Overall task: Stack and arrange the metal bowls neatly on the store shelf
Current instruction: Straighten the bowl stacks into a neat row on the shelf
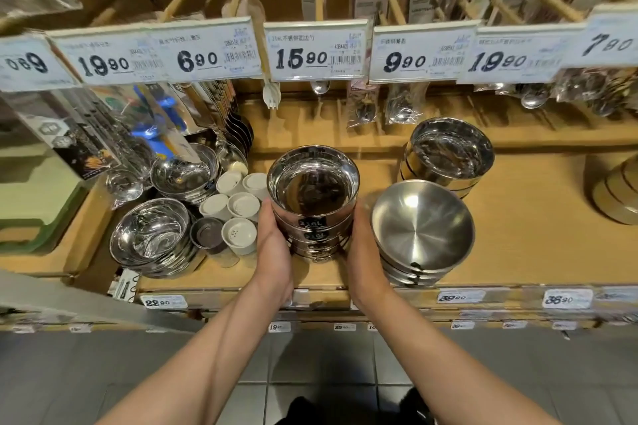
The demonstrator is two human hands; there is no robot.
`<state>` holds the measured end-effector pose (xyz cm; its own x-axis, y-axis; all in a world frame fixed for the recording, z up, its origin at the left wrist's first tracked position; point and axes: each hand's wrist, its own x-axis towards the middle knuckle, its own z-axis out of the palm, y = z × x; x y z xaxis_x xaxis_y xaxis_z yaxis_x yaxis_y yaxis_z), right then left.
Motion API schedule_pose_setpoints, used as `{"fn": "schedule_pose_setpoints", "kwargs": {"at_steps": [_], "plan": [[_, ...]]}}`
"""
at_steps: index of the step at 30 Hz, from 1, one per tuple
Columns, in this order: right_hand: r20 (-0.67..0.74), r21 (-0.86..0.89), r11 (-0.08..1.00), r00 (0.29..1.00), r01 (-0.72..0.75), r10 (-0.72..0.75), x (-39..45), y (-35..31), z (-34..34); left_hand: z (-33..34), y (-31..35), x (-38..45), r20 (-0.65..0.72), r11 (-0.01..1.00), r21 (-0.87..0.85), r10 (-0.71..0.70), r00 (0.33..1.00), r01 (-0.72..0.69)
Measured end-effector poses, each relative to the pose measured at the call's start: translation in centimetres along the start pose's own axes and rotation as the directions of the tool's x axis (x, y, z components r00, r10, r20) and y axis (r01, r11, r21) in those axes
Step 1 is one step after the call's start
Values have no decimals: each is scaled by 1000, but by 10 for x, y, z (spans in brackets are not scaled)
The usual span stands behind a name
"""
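A tall stack of shiny metal bowls (312,197) stands at the middle of the wooden shelf (538,224). My left hand (274,248) grips its left side and my right hand (362,252) grips its right side, fingers curled round the lower bowls. Just to the right sits a stack of matte steel bowls (421,231). Behind that stands another shiny bowl stack (448,155). Two more polished bowl stacks, one at the front (152,238) and one behind it (186,172), sit at the left.
White and dark shaker jars (234,214) cluster between the left bowls and my held stack. Price tags (316,52) hang on a rail above, with packed spoons behind. A gold-toned container stack (618,193) stands at far right. Bare shelf lies between it and the matte bowls.
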<state>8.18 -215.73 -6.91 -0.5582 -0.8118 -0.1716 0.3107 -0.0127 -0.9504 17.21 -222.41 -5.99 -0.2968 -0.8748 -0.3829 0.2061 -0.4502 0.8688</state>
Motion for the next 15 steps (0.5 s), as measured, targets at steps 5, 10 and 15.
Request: {"fn": "schedule_pose_setpoints", "kwargs": {"at_steps": [5, 10, 15], "plan": [[24, 40, 999, 1000, -10, 9, -19, -26, 3, 9, 23, -20, 21, 1000, -17, 1, 1000, 0], [41, 33, 999, 999, -12, 10, -45, -58, 4, 18, 51, -49, 42, 1000, 4, 27, 999, -27], [-26, 15, 1000, 999, 19, -19, -74, -83, -1, 23, 65, -83, 162, 989, 128, 53, 985, -74]]}}
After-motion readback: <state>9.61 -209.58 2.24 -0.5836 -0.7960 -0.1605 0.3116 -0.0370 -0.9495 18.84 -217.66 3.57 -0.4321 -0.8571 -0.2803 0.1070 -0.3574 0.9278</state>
